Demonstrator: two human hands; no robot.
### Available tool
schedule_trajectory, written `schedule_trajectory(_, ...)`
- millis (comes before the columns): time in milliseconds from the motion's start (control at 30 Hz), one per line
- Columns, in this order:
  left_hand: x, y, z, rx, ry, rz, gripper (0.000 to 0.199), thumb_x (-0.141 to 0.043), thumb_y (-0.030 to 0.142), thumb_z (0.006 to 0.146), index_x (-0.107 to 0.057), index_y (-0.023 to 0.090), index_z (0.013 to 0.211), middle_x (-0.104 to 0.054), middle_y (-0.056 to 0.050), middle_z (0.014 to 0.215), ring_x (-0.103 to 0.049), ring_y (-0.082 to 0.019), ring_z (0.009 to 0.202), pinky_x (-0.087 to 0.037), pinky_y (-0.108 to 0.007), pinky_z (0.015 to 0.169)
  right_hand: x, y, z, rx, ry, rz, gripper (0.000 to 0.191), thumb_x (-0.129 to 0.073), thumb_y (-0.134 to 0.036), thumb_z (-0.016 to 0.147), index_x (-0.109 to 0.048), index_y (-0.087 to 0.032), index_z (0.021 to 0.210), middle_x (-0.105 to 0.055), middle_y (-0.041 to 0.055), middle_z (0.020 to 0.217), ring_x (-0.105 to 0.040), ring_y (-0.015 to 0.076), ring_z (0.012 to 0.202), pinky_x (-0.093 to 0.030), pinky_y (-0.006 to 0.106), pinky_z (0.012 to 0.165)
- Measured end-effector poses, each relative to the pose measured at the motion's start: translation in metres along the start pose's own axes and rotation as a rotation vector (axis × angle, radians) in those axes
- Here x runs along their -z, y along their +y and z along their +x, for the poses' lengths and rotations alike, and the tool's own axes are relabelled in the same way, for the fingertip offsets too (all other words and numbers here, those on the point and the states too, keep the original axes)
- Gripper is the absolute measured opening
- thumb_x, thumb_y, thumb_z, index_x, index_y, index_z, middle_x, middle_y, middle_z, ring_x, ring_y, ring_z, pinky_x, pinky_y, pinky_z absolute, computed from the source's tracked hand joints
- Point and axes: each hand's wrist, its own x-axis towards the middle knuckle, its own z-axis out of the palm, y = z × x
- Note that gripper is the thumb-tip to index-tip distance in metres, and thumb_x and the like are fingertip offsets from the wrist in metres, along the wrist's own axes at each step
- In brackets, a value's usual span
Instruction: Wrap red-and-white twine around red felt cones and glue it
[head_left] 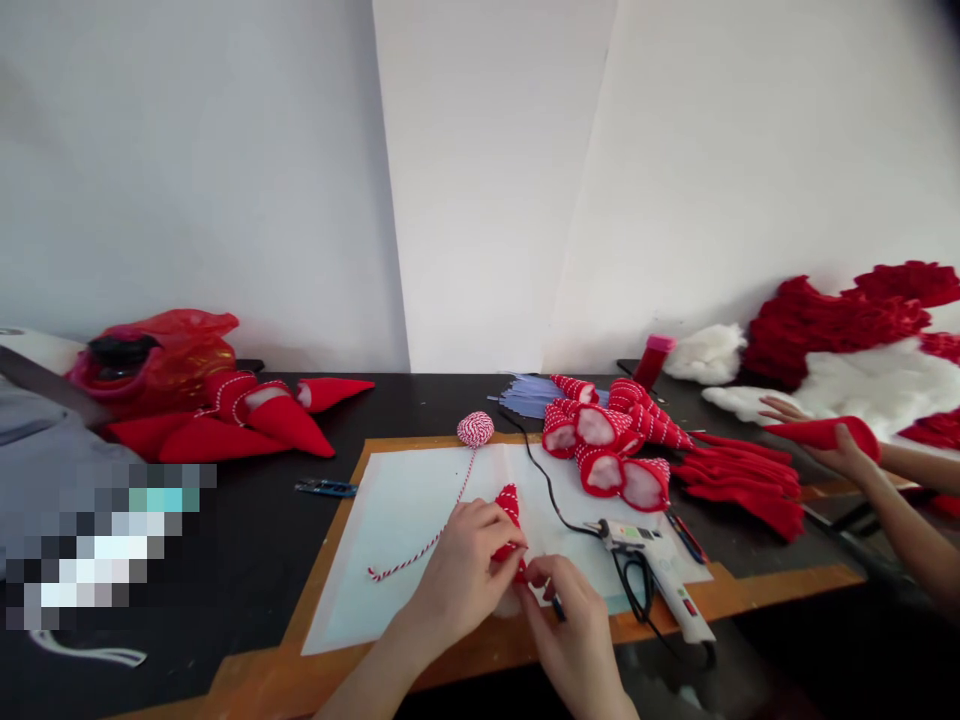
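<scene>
A small red felt cone [509, 499], wound with red-and-white twine, is between my hands at the front of the white sheet [390, 500]. My left hand [474, 558] is closed around its left side, covering much of it. The fingers of my right hand [571, 612] pinch at its lower right edge; the exact spot is partly hidden. From a ball of twine [475, 430] at the back of the sheet, a strand runs toward my left hand. A loose twine end [390, 573] curls out to the left. A small dark thing [558, 607] shows beside my right fingers.
A white glue gun [660, 575] with a black cord lies to the right. Behind it are several stuffed, twine-wrapped cones [604, 425] and red fabric strips [742, 480]. Plain red cones [225, 440] and a blue cutter [326, 488] lie left. At right, another person's hand [844, 455] holds a red cone.
</scene>
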Motion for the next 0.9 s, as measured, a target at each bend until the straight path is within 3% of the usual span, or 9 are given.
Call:
schedule_trajectory(100,0.003,0.004,0.000,0.000,-0.013,0.019,0.018,-0.060,0.003,0.083,-0.063,0.020,0.079,-0.066,-0.001,0.084,-0.059,-0.021,0.085,-0.047,-0.037,0.079,-0.004,0.001,0.000,-0.056,0.032,0.026,0.010,-0.055,-0.015,0.089,-0.053,-0.023,0.094,-0.062,-0.0007,0.077,-0.056,0.0138,0.061,-0.048,0.021,0.056)
schedule_trajectory(233,-0.002,0.006,-0.007,-0.118,0.055,0.002,0.019,-0.056,0.003,0.084,-0.061,0.021,0.082,-0.068,-0.001,0.083,-0.060,-0.020,0.082,-0.047,-0.035,0.076,-0.006,-0.001,0.003,-0.083,-0.005,0.115,0.030,-0.051,-0.012,0.088,-0.052,-0.020,0.117,-0.066,0.0012,0.083,-0.060,0.0143,0.065,-0.050,0.022,0.059)
schedule_trajectory(367,-0.020,0.007,-0.023,-0.270,0.234,0.045,0.028,-0.051,0.001,0.086,-0.063,0.021,0.101,-0.071,-0.003,0.085,-0.062,-0.020,0.080,-0.047,-0.035,0.077,-0.005,-0.004,0.006,-0.073,0.002,0.140,0.015,-0.049,-0.013,0.088,-0.062,-0.020,0.085,-0.061,0.0008,0.073,-0.056,0.0148,0.063,-0.046,0.023,0.056)
schedule_trajectory(433,-0.029,0.006,-0.032,-0.284,0.311,0.058,0.034,-0.051,0.001,0.086,-0.061,0.021,0.111,-0.071,-0.004,0.089,-0.063,-0.020,0.082,-0.048,-0.035,0.077,-0.005,-0.006,0.006,-0.110,0.008,0.187,0.014,-0.052,-0.016,0.090,-0.065,-0.020,0.084,-0.062,0.0015,0.073,-0.057,0.0152,0.063,-0.046,0.023,0.055)
schedule_trajectory(533,-0.038,0.004,-0.042,-0.228,0.410,0.049,0.030,-0.051,0.002,0.087,-0.060,0.023,0.108,-0.070,-0.005,0.089,-0.063,-0.020,0.082,-0.049,-0.035,0.076,-0.005,-0.009,0.006,-0.187,0.012,0.279,0.013,-0.057,-0.022,0.091,-0.069,-0.019,0.094,-0.067,0.0036,0.078,-0.060,0.0162,0.065,-0.049,0.023,0.055)
schedule_trajectory(667,-0.042,0.000,-0.048,-0.083,0.492,0.027,0.018,-0.051,0.008,0.090,-0.057,0.023,0.098,-0.068,-0.004,0.085,-0.062,-0.020,0.078,-0.050,-0.034,0.072,-0.006,-0.010,0.006,-0.274,-0.029,0.364,0.016,-0.059,-0.030,0.092,-0.069,-0.018,0.093,-0.069,0.0048,0.080,-0.063,0.0177,0.070,-0.052,0.025,0.062)
schedule_trajectory(900,-0.047,-0.006,-0.052,0.017,0.508,0.025,0.013,-0.052,0.012,0.092,-0.056,0.024,0.093,-0.066,-0.003,0.083,-0.062,-0.020,0.078,-0.051,-0.033,0.071,-0.006,-0.006,0.007,-0.338,-0.066,0.508,0.020,-0.061,-0.036,0.092,-0.069,-0.018,0.092,-0.070,0.0063,0.083,-0.064,0.0183,0.072,-0.053,0.026,0.065)
